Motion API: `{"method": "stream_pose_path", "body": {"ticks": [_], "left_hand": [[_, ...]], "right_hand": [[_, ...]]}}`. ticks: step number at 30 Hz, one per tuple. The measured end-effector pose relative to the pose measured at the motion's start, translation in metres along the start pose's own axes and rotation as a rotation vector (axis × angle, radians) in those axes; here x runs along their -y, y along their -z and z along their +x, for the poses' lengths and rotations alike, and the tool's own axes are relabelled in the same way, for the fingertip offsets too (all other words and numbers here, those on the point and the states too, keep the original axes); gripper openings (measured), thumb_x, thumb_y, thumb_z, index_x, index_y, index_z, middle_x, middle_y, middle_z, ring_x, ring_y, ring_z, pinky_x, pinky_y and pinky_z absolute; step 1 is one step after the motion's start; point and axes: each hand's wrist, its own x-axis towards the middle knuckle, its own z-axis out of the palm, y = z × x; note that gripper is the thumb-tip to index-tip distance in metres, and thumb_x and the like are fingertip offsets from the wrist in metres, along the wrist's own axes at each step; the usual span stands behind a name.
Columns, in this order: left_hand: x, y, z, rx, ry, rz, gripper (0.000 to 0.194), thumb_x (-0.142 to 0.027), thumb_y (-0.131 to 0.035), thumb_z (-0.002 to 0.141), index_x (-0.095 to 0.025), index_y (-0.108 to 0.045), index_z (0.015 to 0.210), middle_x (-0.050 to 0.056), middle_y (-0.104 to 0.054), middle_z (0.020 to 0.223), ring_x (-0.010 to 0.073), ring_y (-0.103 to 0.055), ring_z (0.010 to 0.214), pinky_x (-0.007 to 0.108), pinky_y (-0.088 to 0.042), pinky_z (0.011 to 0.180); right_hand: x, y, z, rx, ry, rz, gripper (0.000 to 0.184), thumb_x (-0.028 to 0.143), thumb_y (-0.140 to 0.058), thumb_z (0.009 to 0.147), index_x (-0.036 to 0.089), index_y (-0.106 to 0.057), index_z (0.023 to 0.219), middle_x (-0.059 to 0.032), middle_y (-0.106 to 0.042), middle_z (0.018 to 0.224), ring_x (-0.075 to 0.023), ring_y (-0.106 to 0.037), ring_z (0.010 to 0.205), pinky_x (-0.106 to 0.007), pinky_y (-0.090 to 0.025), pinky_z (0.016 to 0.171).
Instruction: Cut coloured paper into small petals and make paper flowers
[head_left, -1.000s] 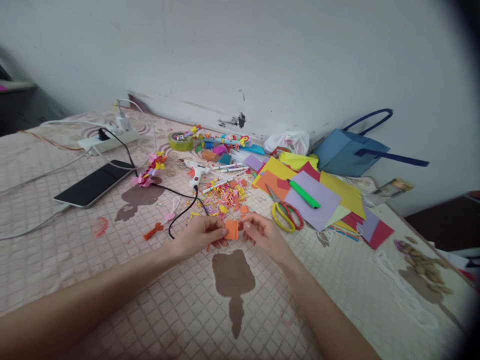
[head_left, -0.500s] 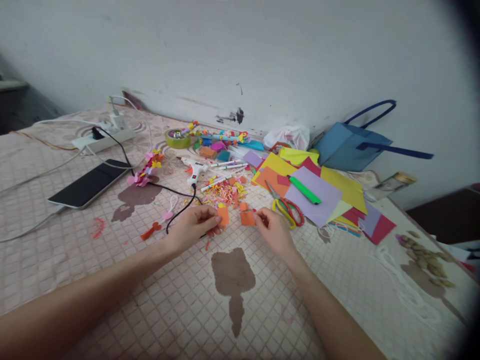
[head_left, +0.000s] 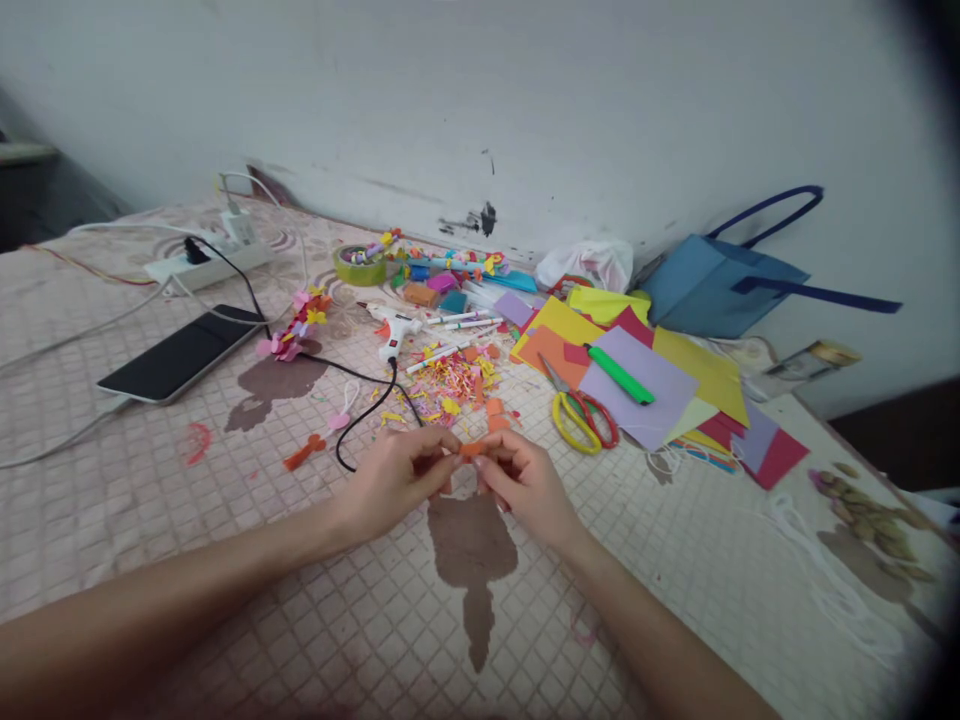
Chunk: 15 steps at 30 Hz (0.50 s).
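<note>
Between the fingertips of both hands is a small orange piece of paper (head_left: 472, 451), pinched at its two ends. My left hand (head_left: 411, 478) closes on its left end, and my right hand (head_left: 526, 484) grips the right end. Just beyond the fingers lie another orange paper scrap (head_left: 496, 413) and a heap of colourful paper clippings (head_left: 457, 378). A white glue gun (head_left: 395, 333) rests behind them, its black cord curving close to my left hand. Scissors with yellow and red handles (head_left: 586, 420) lie to the right of my right hand.
Coloured paper sheets (head_left: 637, 385) with a green cutter (head_left: 621, 375) spread at the right. A blue bag (head_left: 724, 290) leans by the wall. At left are a phone (head_left: 180, 355), a power strip (head_left: 206, 265) and cables. Green tape (head_left: 360, 265) stands at the back.
My hands have come together, closer to me. The orange paper from my left hand is now held between both hands; the piece near my right hand lies on the table.
</note>
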Motion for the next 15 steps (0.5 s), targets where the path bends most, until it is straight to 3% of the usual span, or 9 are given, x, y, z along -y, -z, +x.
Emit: {"method": "stream_pose_path", "body": {"ticks": [3,5,7,11,15], "left_hand": [[-0.0019,-0.0017,-0.0009,-0.03,-0.074,-0.047,0.016,-0.025,-0.052,0.086,-0.016,-0.061,0.097,0.004,-0.068,0.08,0.0133,-0.065,0.067,0.023,-0.051,0.061],[-0.0035,-0.0019,-0.0003,-0.049,-0.163,-0.022,0.014,-0.02,-0.054,0.084,-0.017,-0.063,0.094,0.005,-0.069,0.089,0.0147,-0.065,0.077,0.024,-0.051,0.069],[-0.0041,-0.0015,0.0005,-0.072,-0.234,0.048,0.013,-0.016,-0.054,0.083,-0.018,-0.064,0.091,0.005,-0.068,0.09,0.0149,-0.064,0.081,0.025,-0.05,0.073],[-0.0023,0.0002,0.0019,-0.118,-0.296,0.12,0.011,-0.017,-0.054,0.083,-0.018,-0.064,0.087,0.004,-0.068,0.085,0.015,-0.063,0.079,0.026,-0.048,0.073],[0.0001,0.0005,0.003,-0.074,-0.273,0.108,0.013,-0.013,-0.054,0.081,-0.018,-0.064,0.086,0.003,-0.068,0.084,0.0142,-0.062,0.078,0.024,-0.047,0.071]], "right_hand": [[-0.0045,-0.0002,-0.0033,-0.131,0.233,-0.254,0.008,0.022,-0.051,0.086,0.022,-0.059,0.088,0.0001,-0.062,0.072,-0.0124,-0.057,0.057,-0.025,-0.046,0.056],[-0.0059,0.0006,-0.0046,-0.185,0.387,-0.392,0.012,0.018,-0.05,0.086,0.023,-0.061,0.09,-0.0027,-0.065,0.084,-0.0159,-0.062,0.074,-0.03,-0.048,0.07],[-0.0045,0.0009,-0.0049,-0.196,0.437,-0.393,0.017,0.016,-0.048,0.086,0.025,-0.061,0.094,-0.0039,-0.066,0.091,-0.0177,-0.062,0.086,-0.032,-0.048,0.078],[0.002,-0.001,-0.003,-0.175,0.233,-0.019,0.018,0.024,-0.049,0.089,0.026,-0.054,0.106,-0.0015,-0.063,0.084,-0.015,-0.062,0.074,-0.03,-0.051,0.067],[0.0011,-0.0027,0.0005,-0.063,0.002,0.297,0.014,0.035,-0.058,0.084,0.021,-0.055,0.086,0.0028,-0.056,0.068,-0.0101,-0.054,0.052,-0.023,-0.045,0.048]]}}
